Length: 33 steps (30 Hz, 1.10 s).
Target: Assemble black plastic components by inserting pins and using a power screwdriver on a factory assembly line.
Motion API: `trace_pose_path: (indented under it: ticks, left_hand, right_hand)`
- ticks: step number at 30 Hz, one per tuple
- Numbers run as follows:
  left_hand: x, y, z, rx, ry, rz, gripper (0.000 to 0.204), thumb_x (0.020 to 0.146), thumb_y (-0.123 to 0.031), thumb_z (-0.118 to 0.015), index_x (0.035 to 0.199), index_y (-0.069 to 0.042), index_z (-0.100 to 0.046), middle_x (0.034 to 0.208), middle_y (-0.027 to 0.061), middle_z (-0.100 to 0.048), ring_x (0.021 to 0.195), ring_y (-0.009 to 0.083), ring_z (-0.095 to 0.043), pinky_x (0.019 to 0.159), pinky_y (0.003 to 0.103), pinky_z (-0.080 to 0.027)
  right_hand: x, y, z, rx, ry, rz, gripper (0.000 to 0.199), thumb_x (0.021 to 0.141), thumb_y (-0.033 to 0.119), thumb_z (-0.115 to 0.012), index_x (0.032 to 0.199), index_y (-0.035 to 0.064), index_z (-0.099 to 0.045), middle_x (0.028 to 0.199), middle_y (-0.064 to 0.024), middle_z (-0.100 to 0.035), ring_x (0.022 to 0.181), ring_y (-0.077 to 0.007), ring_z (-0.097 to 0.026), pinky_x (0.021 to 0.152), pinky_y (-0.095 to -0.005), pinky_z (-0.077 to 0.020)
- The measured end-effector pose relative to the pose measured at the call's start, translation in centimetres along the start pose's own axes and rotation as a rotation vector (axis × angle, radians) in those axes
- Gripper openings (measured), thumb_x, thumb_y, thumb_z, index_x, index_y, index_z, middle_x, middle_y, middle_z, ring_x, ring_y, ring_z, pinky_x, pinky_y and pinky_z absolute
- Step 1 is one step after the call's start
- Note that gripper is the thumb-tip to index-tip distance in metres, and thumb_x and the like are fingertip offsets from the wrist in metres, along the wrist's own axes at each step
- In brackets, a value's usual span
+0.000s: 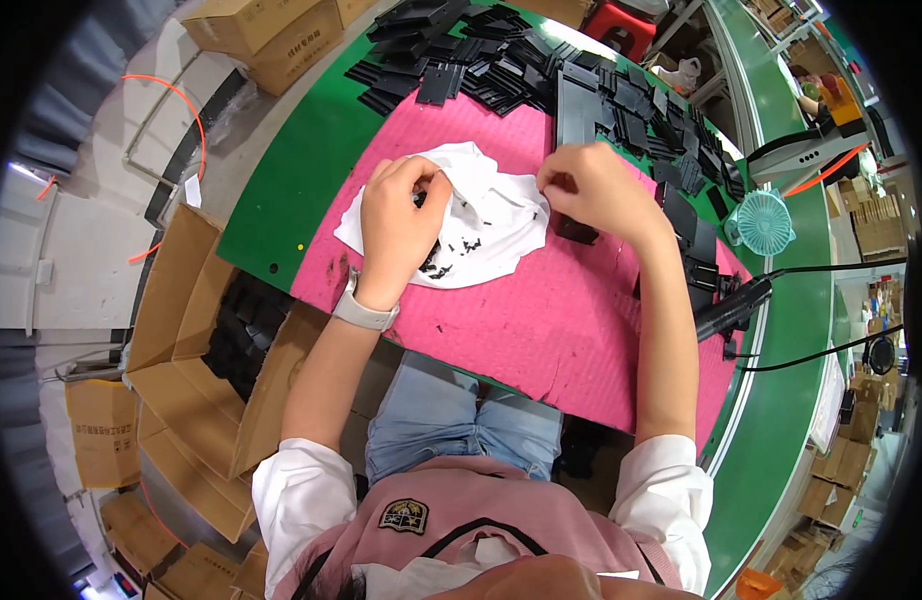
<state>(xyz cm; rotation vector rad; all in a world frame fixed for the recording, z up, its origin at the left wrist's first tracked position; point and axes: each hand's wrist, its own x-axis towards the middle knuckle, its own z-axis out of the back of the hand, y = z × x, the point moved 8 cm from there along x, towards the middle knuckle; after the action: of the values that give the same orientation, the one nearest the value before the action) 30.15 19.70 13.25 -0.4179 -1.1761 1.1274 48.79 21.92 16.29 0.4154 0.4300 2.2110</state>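
A crumpled white cloth lies on the pink mat in front of me, with small black bits scattered over it. My left hand is over the cloth's left side, fingers curled and thumb and forefinger pinched together; what they hold is hidden. At the cloth's right edge, my right hand is closed, its thumb and forefinger pinching the fabric. Just under the right hand sits a small black block-shaped part, partly covered by it. A long black flat part lies beyond that hand.
Many flat black plastic pieces are heaped along the green table's far side. On the right are a black corded handheld tool and a small teal fan. An open cardboard box with black parts stands at the left. The pink mat covers the near tabletop.
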Motion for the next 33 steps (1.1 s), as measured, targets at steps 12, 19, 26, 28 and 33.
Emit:
trace_pose_path:
  ticks: [12, 19, 26, 28, 33]
  left_hand:
    - [-2.7, -6.2, 0.4, 0.179, 0.247, -0.36, 0.02, 0.071, -0.01, -0.072, 0.087, -0.001, -0.065, 0.082, 0.0095, -0.059, 0.083, 0.0283, -0.056, 0.073, 0.038, -0.046]
    - [-1.1, -6.2, 0.5, 0.065, 0.176, -0.325, 0.012, 0.075, -0.004, -0.068, 0.086, 0.0, -0.064, 0.084, 0.011, -0.06, 0.081, 0.0277, -0.058, 0.072, 0.037, -0.047]
    - [16.4, 0.2, -0.5, 0.491, -0.272, -0.284, 0.029, 0.084, -0.023, -0.062, 0.1, 0.0, -0.058, 0.097, 0.0189, -0.06, 0.094, 0.0362, -0.057, 0.086, 0.043, -0.045]
    - [21.2, 4.2, -1.1, 0.61, -0.272, -0.241, 0.041, 0.086, -0.034, -0.06, 0.104, 0.002, -0.056, 0.1, 0.0227, -0.06, 0.097, 0.0407, -0.056, 0.088, 0.048, -0.044]
    - [28.4, 13.6, -3.1, 0.691, 0.129, 0.277, 0.101, 0.063, -0.068, -0.069, 0.12, 0.014, -0.053, 0.119, 0.0356, -0.056, 0.111, 0.035, -0.06, 0.097, 0.04, -0.043]
  right_hand:
    - [0.6, 3.3, 0.1, -0.036, -0.228, 0.004, 0.021, 0.077, 0.013, -0.067, 0.097, 0.0032, -0.067, 0.093, -0.0133, -0.063, 0.086, -0.0325, -0.064, 0.07, -0.0391, -0.0526]
    - [-8.4, 0.5, -0.6, -0.376, -0.369, -0.061, 0.032, 0.076, 0.026, -0.071, 0.102, 0.0092, -0.064, 0.105, -0.0093, -0.058, 0.1, -0.0294, -0.056, 0.079, -0.0401, -0.0506]
    - [-10.8, 0.9, 0.6, -0.457, -0.581, -0.101, 0.023, 0.073, 0.017, -0.066, 0.089, 0.0013, -0.063, 0.111, -0.019, -0.058, 0.106, -0.0339, -0.054, 0.084, -0.0433, -0.045]
    - [-9.9, 0.9, -0.9, -0.469, -0.529, -0.117, 0.026, 0.073, 0.016, -0.061, 0.093, -0.0008, -0.062, 0.122, -0.0226, -0.053, 0.12, -0.0352, -0.047, 0.094, -0.0488, -0.0387]
    - [-9.3, 1.4, -1.2, -0.439, -0.537, -0.114, 0.029, 0.073, 0.016, -0.061, 0.098, -0.0009, -0.062, 0.123, -0.0236, -0.052, 0.122, -0.0372, -0.045, 0.097, -0.0511, -0.0364]
